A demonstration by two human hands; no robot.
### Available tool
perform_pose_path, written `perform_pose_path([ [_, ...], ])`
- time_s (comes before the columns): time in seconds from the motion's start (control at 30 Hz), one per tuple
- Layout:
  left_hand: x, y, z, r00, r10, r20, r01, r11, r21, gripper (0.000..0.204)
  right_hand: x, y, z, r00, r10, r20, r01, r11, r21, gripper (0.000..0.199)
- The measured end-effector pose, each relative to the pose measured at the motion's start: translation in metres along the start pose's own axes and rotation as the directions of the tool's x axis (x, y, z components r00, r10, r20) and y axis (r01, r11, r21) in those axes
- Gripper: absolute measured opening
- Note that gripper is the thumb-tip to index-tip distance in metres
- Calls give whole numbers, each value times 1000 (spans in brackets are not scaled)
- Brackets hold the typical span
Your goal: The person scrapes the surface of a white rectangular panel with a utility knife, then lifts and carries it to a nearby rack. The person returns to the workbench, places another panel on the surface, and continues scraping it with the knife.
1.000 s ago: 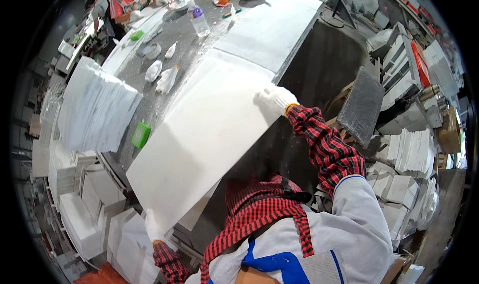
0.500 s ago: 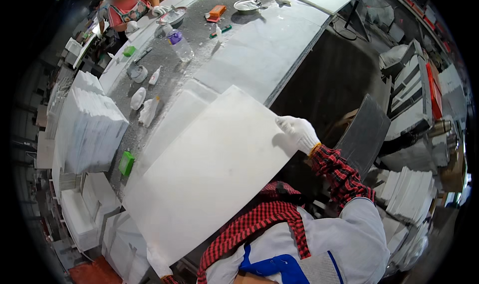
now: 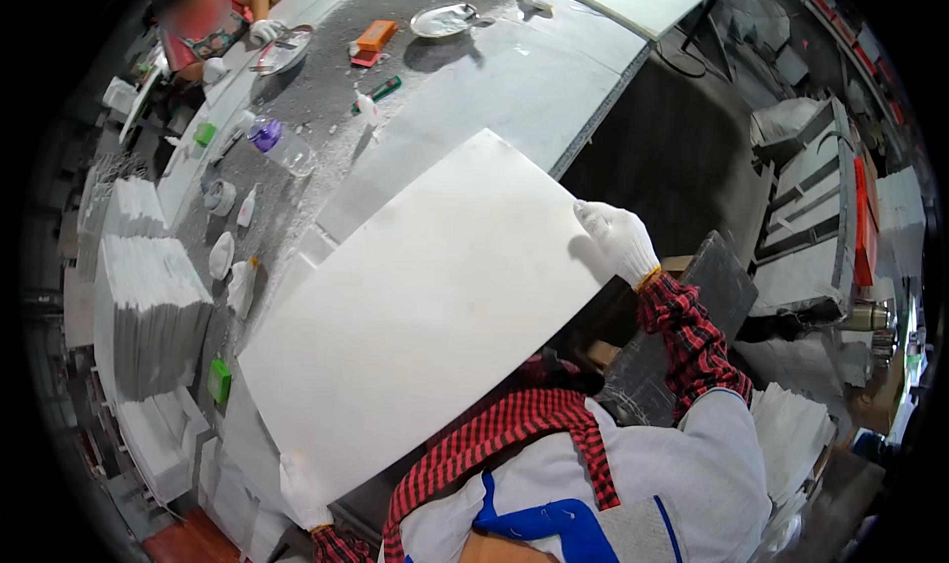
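A large, flat white panel (image 3: 425, 306) with a smooth face is held tilted in front of me, by two of its ends. My right hand (image 3: 615, 239), in a white knit glove, grips its right edge, thumb on the upper face and the other fingers mostly out of sight beneath. At the lower left end, my gloved left hand (image 3: 302, 489) clasps the edge; its fingers are partly hidden by the panel. Under and beyond the panel lies a workbench topped with pale slabs (image 3: 474, 98), whose near part the panel covers.
A tall stack of white tiles (image 3: 153, 311) stands at the left. Along the bench lie a plastic bottle (image 3: 282, 146), a green block (image 3: 218, 380), an orange box (image 3: 376, 36) and a metal bowl (image 3: 443, 20). A co-worker's gloved hand (image 3: 267, 31) is at the far left.
The panel and both hands have shifted slightly relative to the bench, covering more of the pale slab beneath. More of my left hand shows now. Both hands keep their grip.
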State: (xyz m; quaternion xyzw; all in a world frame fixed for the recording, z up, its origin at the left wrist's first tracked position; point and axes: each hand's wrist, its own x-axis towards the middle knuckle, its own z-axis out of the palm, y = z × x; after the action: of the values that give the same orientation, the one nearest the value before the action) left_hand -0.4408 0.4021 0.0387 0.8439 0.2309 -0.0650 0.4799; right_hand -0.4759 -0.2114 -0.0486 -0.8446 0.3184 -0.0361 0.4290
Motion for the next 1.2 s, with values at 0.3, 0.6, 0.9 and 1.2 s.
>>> perform_pose_path([
  [0.3, 45, 45, 106, 943, 293, 158, -309, 948, 83, 46, 87, 27, -81, 993, 98, -70, -95, 994, 46, 49],
  [0.6, -11, 91, 253, 988, 140, -58, -129, 978, 161, 46, 254, 68, -153, 998, 6, 68, -11, 997, 73, 47],
  [0.9, -42, 145, 382, 974, -141, -176, 144, 990, 2, 50, 375, 105, -191, 991, -52, 122, 53, 999, -1, 49],
  [1.2, -47, 98, 410, 962, -135, -238, 140, 990, 4, 55, 397, 139, -174, 983, -178, 41, 178, 984, -5, 52],
])
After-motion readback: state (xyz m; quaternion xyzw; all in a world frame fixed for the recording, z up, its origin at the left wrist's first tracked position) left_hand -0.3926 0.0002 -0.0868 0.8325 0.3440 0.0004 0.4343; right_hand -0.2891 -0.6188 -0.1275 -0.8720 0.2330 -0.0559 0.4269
